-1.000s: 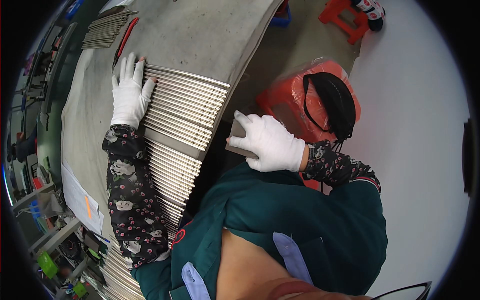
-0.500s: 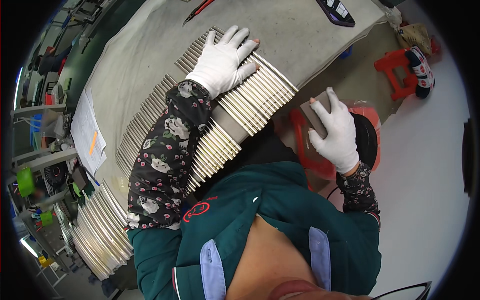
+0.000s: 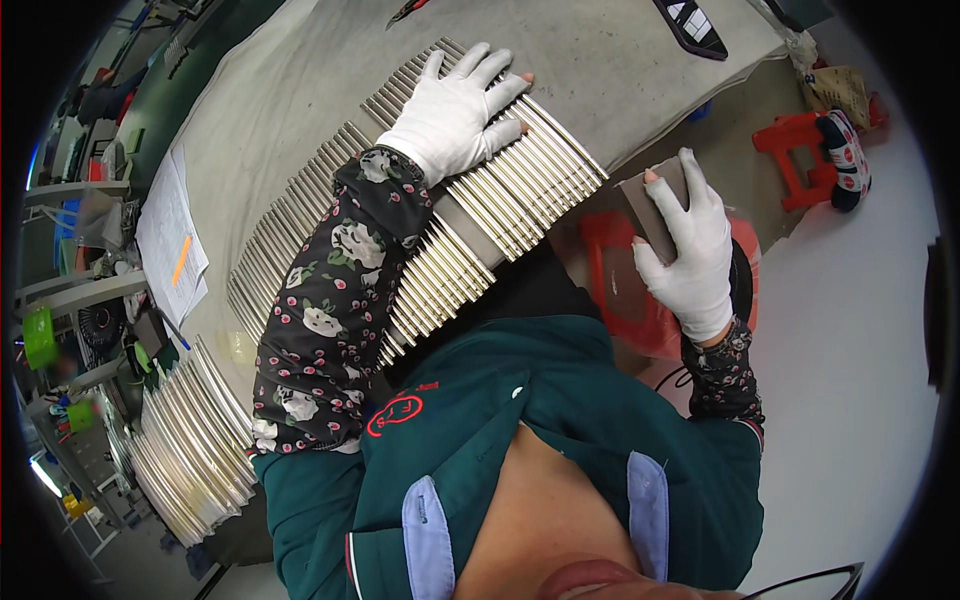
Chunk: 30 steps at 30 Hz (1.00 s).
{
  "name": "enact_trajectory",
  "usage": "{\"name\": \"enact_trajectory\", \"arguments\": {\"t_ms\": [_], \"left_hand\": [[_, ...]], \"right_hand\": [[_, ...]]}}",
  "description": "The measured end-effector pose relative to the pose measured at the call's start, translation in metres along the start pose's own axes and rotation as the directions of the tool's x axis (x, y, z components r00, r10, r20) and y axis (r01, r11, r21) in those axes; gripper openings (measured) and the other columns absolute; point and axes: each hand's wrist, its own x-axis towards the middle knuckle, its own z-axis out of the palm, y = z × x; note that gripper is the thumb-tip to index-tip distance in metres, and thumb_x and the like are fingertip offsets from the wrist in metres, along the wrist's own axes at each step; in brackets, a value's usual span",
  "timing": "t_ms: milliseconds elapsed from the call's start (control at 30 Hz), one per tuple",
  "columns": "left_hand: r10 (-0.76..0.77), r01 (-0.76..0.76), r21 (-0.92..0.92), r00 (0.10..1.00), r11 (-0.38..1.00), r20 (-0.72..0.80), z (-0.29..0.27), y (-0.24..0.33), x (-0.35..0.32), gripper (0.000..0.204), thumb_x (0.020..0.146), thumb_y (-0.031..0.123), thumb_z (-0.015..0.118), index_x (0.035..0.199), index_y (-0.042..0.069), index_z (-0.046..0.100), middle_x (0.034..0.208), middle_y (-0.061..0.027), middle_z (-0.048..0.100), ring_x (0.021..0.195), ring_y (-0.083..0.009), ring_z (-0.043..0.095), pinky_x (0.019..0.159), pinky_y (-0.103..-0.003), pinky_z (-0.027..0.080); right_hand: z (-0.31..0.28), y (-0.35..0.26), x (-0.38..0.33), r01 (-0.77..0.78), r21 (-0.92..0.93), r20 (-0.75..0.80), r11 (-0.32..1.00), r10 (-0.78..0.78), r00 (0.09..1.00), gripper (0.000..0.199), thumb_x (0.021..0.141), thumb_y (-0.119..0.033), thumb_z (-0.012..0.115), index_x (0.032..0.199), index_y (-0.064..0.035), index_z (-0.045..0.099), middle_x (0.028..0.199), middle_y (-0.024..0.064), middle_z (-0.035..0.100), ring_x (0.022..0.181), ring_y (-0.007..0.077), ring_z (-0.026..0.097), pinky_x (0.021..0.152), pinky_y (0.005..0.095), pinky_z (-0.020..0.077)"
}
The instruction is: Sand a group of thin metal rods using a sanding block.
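Observation:
A long row of slim, shiny metal rods (image 3: 545,165) lies side by side across the table near my body, split into groups with a gap between them. My left hand (image 3: 450,118), in a white glove with bare thumb and index tips, rests flat on the far part of the row with its fingers spread. To the right of the table, my right hand (image 3: 692,265), gloved the same way, holds a flat grey-brown block (image 3: 650,215). The block is apart from the rods, and part of it is hidden behind the fingers.
A grey cloth covers the table (image 3: 590,75). On it are a phone (image 3: 695,28) at far right, red-handled pliers (image 3: 405,12) at the far edge and paper sheets (image 3: 170,240) at left. More rods (image 3: 190,450) stack at lower left. Red stools (image 3: 795,160) stand at right.
My right hand has moved slightly up and to the right with the block. The left hand stays on the rods, and the whole view has shifted a little.

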Motion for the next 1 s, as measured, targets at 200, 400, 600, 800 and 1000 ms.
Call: {"name": "enact_trajectory", "arguments": {"t_ms": [200, 400, 600, 800, 1000], "left_hand": [[-0.012, 0.012, -0.010, 1.000, 1.000, -0.011, -0.003, -0.001, -0.003, 0.059, 0.099, 0.051, 0.044, 0.147, 0.018, 0.044, 0.154, -0.0136, 0.038, 0.146, -0.0329, 0.029, 0.116, -0.060, 0.021], [-0.022, 0.021, -0.064, 1.000, 0.998, -0.013, -0.003, -0.002, -0.004, 0.058, 0.098, 0.049, 0.045, 0.145, 0.015, 0.046, 0.156, -0.0135, 0.036, 0.147, -0.0324, 0.027, 0.116, -0.060, 0.022], [0.034, -0.039, -0.065, 0.996, 0.997, -0.086, 0.009, -0.010, 0.002, 0.058, 0.094, 0.047, 0.052, 0.141, 0.012, 0.049, 0.152, -0.0134, 0.041, 0.144, -0.0331, 0.032, 0.115, -0.060, 0.023], [0.042, -0.044, -0.067, 0.999, 0.997, -0.032, 0.015, -0.021, 0.003, 0.060, 0.094, 0.048, 0.052, 0.142, 0.013, 0.047, 0.154, -0.0125, 0.037, 0.146, -0.0329, 0.028, 0.116, -0.060, 0.022], [0.049, -0.054, -0.074, 0.996, 0.996, -0.068, 0.017, -0.020, 0.002, 0.060, 0.094, 0.046, 0.053, 0.144, 0.013, 0.046, 0.154, -0.0129, 0.038, 0.146, -0.0332, 0.030, 0.116, -0.059, 0.021]], "right_hand": [[0.001, -0.007, 0.002, -0.004, -0.027, 0.024, 1.000, 0.005, 1.000, 0.070, 0.061, -0.014, 0.078, 0.129, -0.0133, 0.060, 0.141, 0.0302, 0.045, 0.113, 0.0415, 0.055, 0.093, 0.0442, 0.0498], [0.010, 0.000, 0.046, 0.106, -0.036, -0.191, 0.994, -0.111, 0.975, 0.066, 0.064, -0.017, 0.078, 0.128, -0.0142, 0.062, 0.138, 0.0305, 0.048, 0.110, 0.0427, 0.057, 0.092, 0.0448, 0.0506], [0.070, 0.003, 0.129, -0.112, -0.222, -0.008, 0.969, 0.113, 0.994, 0.080, 0.078, -0.066, 0.063, 0.138, -0.0139, 0.055, 0.144, 0.0300, 0.042, 0.136, 0.0468, 0.038, 0.111, 0.0538, 0.0321], [0.066, 0.028, 0.118, -0.153, 0.299, -0.305, 0.942, 0.246, 0.920, 0.074, 0.082, -0.064, 0.061, 0.134, -0.0124, 0.059, 0.143, 0.0268, 0.047, 0.137, 0.0421, 0.039, 0.114, 0.0550, 0.0280], [0.043, 0.098, 0.011, -0.131, 0.118, -0.336, 0.984, 0.164, 0.927, 0.025, 0.087, -0.021, 0.062, 0.108, -0.0098, 0.069, 0.112, 0.0119, 0.067, 0.104, 0.0330, 0.063, 0.088, 0.0406, 0.0538]]}}
